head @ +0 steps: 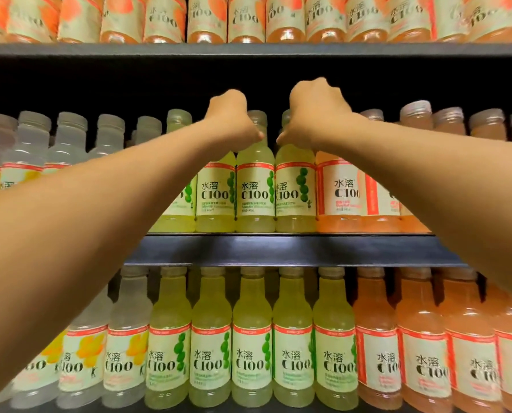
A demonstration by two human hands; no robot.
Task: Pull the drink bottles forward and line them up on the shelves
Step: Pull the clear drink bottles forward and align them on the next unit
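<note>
Both my arms reach to the middle shelf [278, 248]. My left hand [231, 117] is closed over the neck of a green lime drink bottle [214, 192]; its cap is hidden by my fingers. My right hand [314, 111] is closed over the neck of another green lime bottle [295, 189]. Between them stands a third green bottle [255, 186], its cap free. All three stand upright at the shelf's front edge, labels facing me.
Clear bottles [67, 138] stand left of the green ones and orange bottles [341, 189] stand right. The lower shelf holds a full front row of clear, green [251, 338] and orange bottles. Orange bottles [284, 19] fill the top shelf [248, 49].
</note>
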